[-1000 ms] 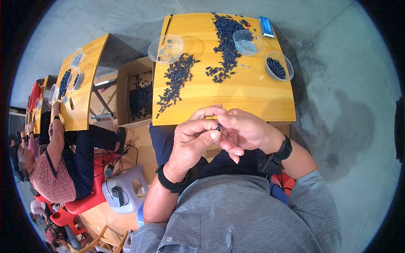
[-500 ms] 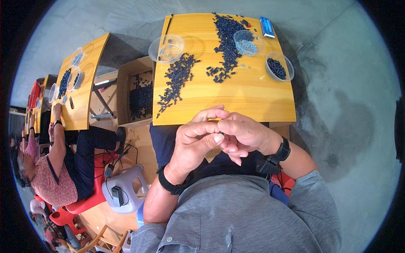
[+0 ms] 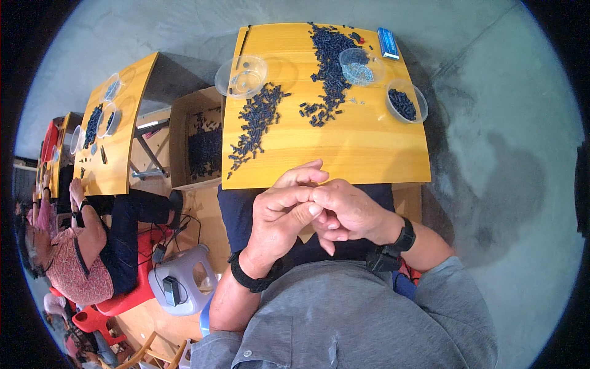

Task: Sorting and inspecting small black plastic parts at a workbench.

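Note:
In front of my lap, just off the table's near edge, my two hands meet at the fingertips. My left hand (image 3: 279, 215) pinches with thumb and forefinger, its other fingers curled. Pressed against it, my right hand (image 3: 351, 208) is closed in a pinch too, some fingers hanging below. Whatever lies between the fingertips is hidden by them. Beyond the hands, the yellow wooden table (image 3: 344, 157) carries a loose pile of small black cylindrical pieces (image 3: 255, 120) on the left and a bigger pile (image 3: 332, 61) farther back.
Clear plastic bowls stand on the table: one at the left edge (image 3: 228, 79), one with small silvery parts (image 3: 358, 75), one with black pieces (image 3: 402, 106). A blue box (image 3: 388, 43) lies far right. Left are a cardboard box (image 3: 178, 144), a grey stool (image 3: 184, 292) and a seated co-worker (image 3: 80, 264).
My joined hands have shifted slightly left and down, fingers drawn closer together. A dark bit glimpsed between the fingertips is now covered. The co-worker's hands have drawn back toward the table edge.

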A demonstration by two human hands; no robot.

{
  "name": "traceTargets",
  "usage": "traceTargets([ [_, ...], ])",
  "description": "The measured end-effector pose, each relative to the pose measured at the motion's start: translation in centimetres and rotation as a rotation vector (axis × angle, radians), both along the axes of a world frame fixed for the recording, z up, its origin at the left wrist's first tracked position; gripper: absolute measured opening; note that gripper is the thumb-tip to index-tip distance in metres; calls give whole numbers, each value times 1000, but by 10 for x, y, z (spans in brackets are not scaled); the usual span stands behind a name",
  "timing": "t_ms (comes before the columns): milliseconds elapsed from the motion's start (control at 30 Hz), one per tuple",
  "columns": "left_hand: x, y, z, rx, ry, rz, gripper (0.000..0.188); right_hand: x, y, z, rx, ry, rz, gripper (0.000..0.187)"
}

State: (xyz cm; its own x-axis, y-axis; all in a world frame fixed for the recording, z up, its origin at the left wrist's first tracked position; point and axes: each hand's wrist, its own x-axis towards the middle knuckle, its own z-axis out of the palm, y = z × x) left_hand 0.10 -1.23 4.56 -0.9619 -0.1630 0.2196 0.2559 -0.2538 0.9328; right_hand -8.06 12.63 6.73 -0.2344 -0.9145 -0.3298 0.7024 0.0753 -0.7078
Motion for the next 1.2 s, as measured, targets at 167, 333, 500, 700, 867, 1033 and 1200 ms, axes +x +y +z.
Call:
traceTargets([
  [167,1,-8,-9,-4,-41,-23,14,20,-12,-18,-7,-239,-155,38],
  [333,1,-10,-15,59,-259,-46,12,19,-16,-39,26,-298,-191,35],
  [500,-1,-13,-16,121,-442,-56,9,9,-13,-52,60,-298,-89,42],
  [700,-2,-5,-20,156,-398,0,9,1,-3,-54,-34,-409,-64,56],
  [867,-1,-3,-26,257,-312,-59,12,0,0,-47,-55,-421,-90,58],
  [1033,3,-6,-29,258,-291,-48,13,3,-1,-44,-46,-386,-73,58],
  [1200,5,-4,-32,268,-303,-34,14,5,-1,-46,-50,-388,-82,57],
])
